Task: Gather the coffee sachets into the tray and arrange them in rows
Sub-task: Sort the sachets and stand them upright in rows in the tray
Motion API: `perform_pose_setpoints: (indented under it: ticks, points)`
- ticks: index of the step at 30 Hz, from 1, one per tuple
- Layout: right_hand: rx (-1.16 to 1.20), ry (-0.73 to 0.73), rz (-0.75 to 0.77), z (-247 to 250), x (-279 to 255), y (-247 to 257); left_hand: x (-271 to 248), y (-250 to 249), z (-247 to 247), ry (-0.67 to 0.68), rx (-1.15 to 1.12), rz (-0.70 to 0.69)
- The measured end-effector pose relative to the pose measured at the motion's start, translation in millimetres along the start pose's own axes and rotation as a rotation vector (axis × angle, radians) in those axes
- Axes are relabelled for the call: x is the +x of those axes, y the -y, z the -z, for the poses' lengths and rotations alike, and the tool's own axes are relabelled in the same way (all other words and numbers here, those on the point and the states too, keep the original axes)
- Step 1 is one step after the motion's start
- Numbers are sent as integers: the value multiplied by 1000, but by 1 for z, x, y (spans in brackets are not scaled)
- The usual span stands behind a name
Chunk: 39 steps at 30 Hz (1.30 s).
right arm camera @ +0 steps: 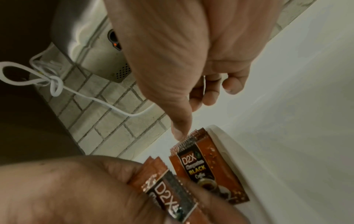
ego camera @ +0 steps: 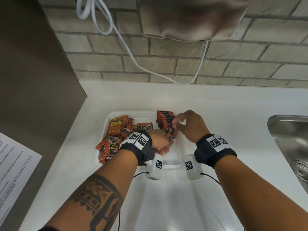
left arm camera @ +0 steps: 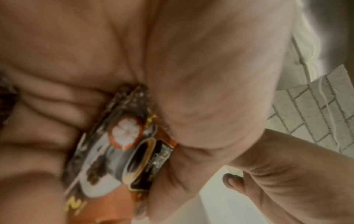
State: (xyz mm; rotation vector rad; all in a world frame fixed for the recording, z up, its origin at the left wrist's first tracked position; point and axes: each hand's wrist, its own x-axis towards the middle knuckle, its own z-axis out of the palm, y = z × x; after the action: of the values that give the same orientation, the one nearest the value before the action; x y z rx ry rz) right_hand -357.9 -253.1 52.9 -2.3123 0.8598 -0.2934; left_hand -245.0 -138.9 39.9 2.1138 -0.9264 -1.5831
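A white tray [ego camera: 173, 166] lies on the white counter. Loose red-orange coffee sachets [ego camera: 115, 132] are piled in its left half. A row of upright sachets [ego camera: 165, 120] stands at its back right, also visible as the row [right arm camera: 206, 163] in the right wrist view. My left hand [ego camera: 162, 142] hovers over the tray's middle, gripping a few sachets [left arm camera: 124, 144] between thumb and fingers; these held sachets [right arm camera: 168, 188] sit just in front of the row. My right hand [ego camera: 181, 124] is at the row's near end; its thumb [right arm camera: 180, 130] touches the sachets' top edges while the other fingers curl loosely and hold nothing.
A steel sink [ego camera: 290, 139] lies to the right. A printed sheet [ego camera: 15, 164] lies at the left edge. A brown cabinet side [ego camera: 33, 64] stands at the left. On the brick wall hang a metal appliance [ego camera: 188, 17] and a looping white cable [ego camera: 133, 55].
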Motion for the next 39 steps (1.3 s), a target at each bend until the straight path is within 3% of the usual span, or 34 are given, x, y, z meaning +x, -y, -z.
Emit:
perform_pose_setpoints:
  ticks: [3,6,11,20,24,27,30,33,36,39]
  points:
    - [46,-61,21,4,-6,-2,-9,7,6,-32,-226,-52]
    - [101,10,36,8,-16,-1,-20,14,11,-5,-477,-189]
    - [239,100,1,9,-18,3,-31,16,13,33,-551,-362]
    - [237,135,48,23,-14,19,-37,16,12,-89,-356,-425]
    - [167,111,28,25,-12,18,-37,18,13,-176,-346,-392]
    - [103,35,23,27,-14,16,-40,21,21,-211,-240,-254]
    - [16,27,-17,25,-13,14,-48,22,32,-208,55,-21]
    - [-39,31,-36,16,-12,11,-46,16,35,-238,259,-12]
    - [-38,25,-39,9,-13,12,-39,6,27,-185,389,-46]
    - [-50,22,-44,5,-10,13,-24,5,15,-65,313,-64]
